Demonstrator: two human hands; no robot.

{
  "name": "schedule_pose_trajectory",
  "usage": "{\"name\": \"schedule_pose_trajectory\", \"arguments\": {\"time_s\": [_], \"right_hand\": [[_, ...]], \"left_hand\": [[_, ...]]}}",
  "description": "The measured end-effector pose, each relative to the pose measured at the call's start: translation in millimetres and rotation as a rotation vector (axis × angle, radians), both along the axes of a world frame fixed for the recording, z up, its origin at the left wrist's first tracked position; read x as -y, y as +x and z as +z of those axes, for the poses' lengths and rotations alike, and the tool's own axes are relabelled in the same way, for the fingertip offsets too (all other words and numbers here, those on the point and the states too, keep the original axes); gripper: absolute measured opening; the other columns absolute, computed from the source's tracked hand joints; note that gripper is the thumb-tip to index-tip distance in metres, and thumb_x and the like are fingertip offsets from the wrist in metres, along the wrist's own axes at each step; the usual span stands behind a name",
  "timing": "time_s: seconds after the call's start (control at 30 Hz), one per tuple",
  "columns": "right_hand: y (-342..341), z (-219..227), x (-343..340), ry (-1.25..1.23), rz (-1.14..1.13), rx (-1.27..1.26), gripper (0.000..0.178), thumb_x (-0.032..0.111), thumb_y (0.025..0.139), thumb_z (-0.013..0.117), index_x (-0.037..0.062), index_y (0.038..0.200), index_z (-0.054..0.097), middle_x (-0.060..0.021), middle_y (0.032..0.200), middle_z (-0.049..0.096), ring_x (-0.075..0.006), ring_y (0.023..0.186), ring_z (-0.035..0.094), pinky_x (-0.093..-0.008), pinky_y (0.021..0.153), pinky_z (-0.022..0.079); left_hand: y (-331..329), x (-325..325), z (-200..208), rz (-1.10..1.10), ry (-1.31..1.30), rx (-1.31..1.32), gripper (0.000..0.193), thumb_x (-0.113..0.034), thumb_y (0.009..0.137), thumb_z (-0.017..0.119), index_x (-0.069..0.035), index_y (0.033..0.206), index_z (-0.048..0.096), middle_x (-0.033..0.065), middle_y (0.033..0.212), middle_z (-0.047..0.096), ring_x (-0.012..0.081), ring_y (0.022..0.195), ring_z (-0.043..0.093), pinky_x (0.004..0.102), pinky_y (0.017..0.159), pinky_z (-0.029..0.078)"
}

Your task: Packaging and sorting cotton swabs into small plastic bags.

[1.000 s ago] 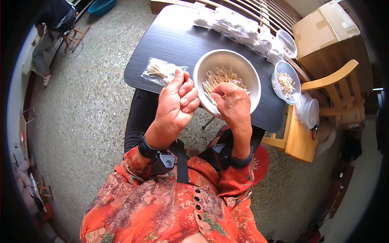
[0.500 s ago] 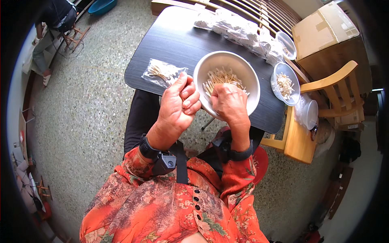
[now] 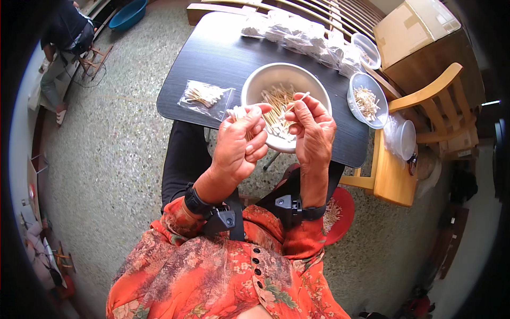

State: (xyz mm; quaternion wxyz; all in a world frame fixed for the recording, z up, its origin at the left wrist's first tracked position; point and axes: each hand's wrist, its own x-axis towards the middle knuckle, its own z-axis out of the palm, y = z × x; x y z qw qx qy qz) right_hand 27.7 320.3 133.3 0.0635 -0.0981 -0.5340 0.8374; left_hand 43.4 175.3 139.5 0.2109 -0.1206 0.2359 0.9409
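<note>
My left hand point(image 3: 236, 149) is closed around a bunch of cotton swabs point(image 3: 237, 112), their white tips showing above the fingers. Between thumb and fingertips, my right hand point(image 3: 315, 130) pinches a cotton swab point(image 3: 304, 98). Both hands are over the near side of a whitish bowl point(image 3: 255, 85), where many loose wooden-stemmed swabs point(image 3: 277, 109) lie in a heap. To the left of the bowl, a clear plastic bag point(image 3: 219, 110) lies flat on the table with a bundle of swabs point(image 3: 201, 94) inside.
Packed clear bags point(image 3: 297, 34) line the far edge of the dark table point(image 3: 207, 58). A clear tub point(image 3: 353, 101) of swabs stands at its right, beside a wooden chair point(image 3: 396, 181). A red container point(image 3: 345, 215) with swabs is on the floor. Another person point(image 3: 69, 32) sits far left.
My right hand has come up out of the swab heap and now pinches a swab near my left hand. The bunch in my left hand has come into view as that hand turned.
</note>
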Motion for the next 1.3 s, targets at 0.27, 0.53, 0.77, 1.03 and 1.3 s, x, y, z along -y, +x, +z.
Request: {"name": "schedule_pose_trajectory", "arguments": {"time_s": [0.27, 0.53, 0.77, 1.03, 1.3], "right_hand": [[10, 3, 7, -0.244, 0.011, -0.016, 0.012, 0.004, 0.087, 0.057, -0.0011, 0.098, 0.057, -0.0107, 0.084, 0.064, -0.0073, 0.058, 0.059, -0.0151, 0.039, 0.036], [17, 3, 15, -0.434, -0.006, 0.038, 0.013, 0.004, 0.088, 0.056, -0.0004, 0.100, 0.055, -0.0099, 0.087, 0.064, -0.0055, 0.058, 0.055, -0.0154, 0.038, 0.036], [21, 7, 21, -0.310, -0.062, 0.019, 0.013, 0.004, 0.088, 0.056, -0.0018, 0.099, 0.055, -0.0088, 0.083, 0.064, -0.0060, 0.056, 0.056, -0.0164, 0.037, 0.036], [27, 9, 26, -0.008, -0.138, -0.099, 0.011, 0.005, 0.086, 0.059, -0.0030, 0.094, 0.057, -0.0075, 0.079, 0.063, -0.0059, 0.055, 0.055, -0.0176, 0.042, 0.041], [30, 4, 35, 0.322, -0.196, -0.155, 0.010, 0.006, 0.084, 0.064, -0.0010, 0.087, 0.057, -0.0056, 0.076, 0.064, -0.0073, 0.064, 0.060, -0.0193, 0.057, 0.047]], "left_hand": [[7, -6, 0, -0.034, -0.005, -0.006, 0.023, -0.012, 0.092, 0.050, 0.003, 0.108, 0.055, 0.0014, 0.073, 0.054, 0.0023, 0.037, 0.033, 0.0177, 0.031, 0.024], [13, -12, 7, 0.089, -0.074, -0.086, 0.020, -0.007, 0.090, 0.053, 0.001, 0.107, 0.058, 0.0017, 0.074, 0.056, 0.0017, 0.038, 0.033, 0.0174, 0.031, 0.024], [10, -17, 3, 0.078, -0.068, -0.063, 0.026, -0.015, 0.090, 0.057, -0.001, 0.111, 0.056, 0.0000, 0.075, 0.053, 0.0016, 0.039, 0.031, 0.0181, 0.032, 0.023], [0, -18, 0, -0.011, 0.073, 0.032, 0.024, -0.020, 0.091, 0.055, -0.003, 0.107, 0.054, -0.0011, 0.072, 0.052, 0.0030, 0.041, 0.032, 0.0171, 0.036, 0.024], [-1, -18, -4, -0.034, 0.179, 0.097, 0.021, -0.025, 0.092, 0.053, -0.005, 0.098, 0.056, -0.0015, 0.070, 0.049, 0.0032, 0.041, 0.032, 0.0174, 0.035, 0.025]]}}
